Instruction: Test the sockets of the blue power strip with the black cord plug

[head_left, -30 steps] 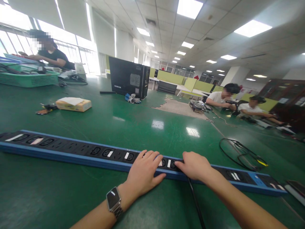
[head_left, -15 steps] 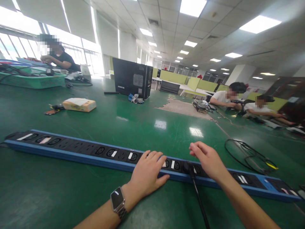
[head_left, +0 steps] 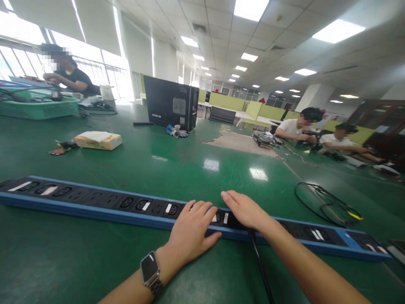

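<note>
A long blue and black power strip (head_left: 104, 211), lined with outlets and white labels, lies across the green table. My left hand (head_left: 193, 226), with a watch on its wrist, grips the strip near its middle, fingers over the top and thumb along the near side. Across the strip just to the right reaches my right hand (head_left: 245, 209), palm down, fingers stretched out and close together. Its palm covers the plug seated in the strip, and I cannot see whether it touches it. From under that hand the black power cord (head_left: 260, 261) runs toward me.
A coiled black cable (head_left: 319, 207) lies at the right behind the strip. Farther back are a tissue pack (head_left: 98, 141), gloves (head_left: 176, 131), a black computer case (head_left: 167, 103) and a green basket (head_left: 41, 109) of cables. Several people sit around the table.
My right hand has moved left and down from beside the plug to over it, hiding it. The left hand keeps its place on the strip. The view has shifted slightly.
</note>
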Available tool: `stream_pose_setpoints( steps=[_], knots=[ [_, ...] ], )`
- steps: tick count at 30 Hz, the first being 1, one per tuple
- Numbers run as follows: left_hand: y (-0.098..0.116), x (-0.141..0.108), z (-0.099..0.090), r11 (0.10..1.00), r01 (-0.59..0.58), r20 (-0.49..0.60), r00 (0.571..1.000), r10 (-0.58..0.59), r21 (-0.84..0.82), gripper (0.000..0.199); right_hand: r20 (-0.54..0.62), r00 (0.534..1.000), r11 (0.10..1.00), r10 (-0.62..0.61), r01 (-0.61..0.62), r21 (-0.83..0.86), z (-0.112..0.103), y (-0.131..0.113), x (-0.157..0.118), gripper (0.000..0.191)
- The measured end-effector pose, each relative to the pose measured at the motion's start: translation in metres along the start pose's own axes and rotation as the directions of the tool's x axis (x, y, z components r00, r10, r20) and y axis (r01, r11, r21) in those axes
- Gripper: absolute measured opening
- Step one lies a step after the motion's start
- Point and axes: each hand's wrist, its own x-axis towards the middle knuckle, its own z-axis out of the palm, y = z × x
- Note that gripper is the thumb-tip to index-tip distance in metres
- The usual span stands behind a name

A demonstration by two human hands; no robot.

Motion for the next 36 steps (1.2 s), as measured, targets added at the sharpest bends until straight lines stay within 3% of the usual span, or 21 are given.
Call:
stream_pose_setpoints(
  steps=[4,12,17,19,24,26,27,28,30,33,35,36],
  knots=[
    [0.0,0.0,-0.001,1.0,-0.004,0.004,1.0,0.004,0.003,0.049,-0.064,0.998,0.999,-0.003,0.006,0.04,-0.016,0.001,0.004,0.068],
    [0.001,0.0,-0.001,1.0,0.004,0.018,1.0,-0.004,-0.003,0.051,-0.077,0.995,0.998,0.056,-0.054,0.029,0.016,0.006,0.018,0.066],
    [0.0,-0.001,0.0,1.0,0.014,0.009,1.0,-0.013,-0.025,0.05,-0.31,0.945,0.935,0.108,0.01,0.355,0.008,0.027,0.013,0.06],
    [0.0,0.0,-0.001,0.999,0.014,-0.003,1.0,-0.014,-0.043,0.05,-0.352,0.925,0.915,0.143,0.013,0.404,0.007,0.04,0.003,0.051],
    [0.014,-0.002,-0.015,0.986,0.038,-0.123,0.991,-0.059,-0.161,0.029,-0.411,0.908,0.995,0.078,-0.049,0.082,0.02,0.069,-0.03,0.039],
    [0.028,-0.006,-0.017,0.968,0.046,-0.057,0.996,-0.062,-0.248,0.021,-0.421,0.905,0.998,0.062,-0.061,0.018,0.029,0.076,-0.037,0.041],
    [0.036,-0.009,-0.017,0.946,0.051,0.034,0.999,-0.043,-0.321,0.023,-0.425,0.903,0.998,0.06,-0.063,0.006,0.033,0.078,-0.039,0.041],
    [0.044,-0.011,-0.014,0.906,0.084,0.147,0.989,-0.025,-0.416,0.028,-0.432,0.9,0.998,0.058,-0.064,0.0,0.037,0.079,-0.04,0.042],
    [0.06,-0.013,-0.005,0.743,0.264,0.374,0.927,-0.019,-0.615,0.041,-0.445,0.893,0.997,0.057,-0.074,-0.02,0.041,0.079,-0.04,0.043],
    [0.077,-0.005,0.011,0.286,0.572,0.584,0.81,-0.048,-0.769,0.05,-0.45,0.891,0.995,0.06,-0.09,-0.047,0.042,0.076,-0.039,0.042],
    [0.084,0.006,0.02,-0.009,0.64,0.639,0.767,-0.059,-0.769,0.057,-0.452,0.89,0.994,0.065,-0.098,-0.05,0.041,0.075,-0.038,0.041],
    [0.087,0.011,0.023,-0.115,0.648,0.656,0.752,-0.059,-0.753,0.06,-0.452,0.89,0.994,0.065,-0.1,-0.053,0.041,0.074,-0.038,0.041]
  ],
)
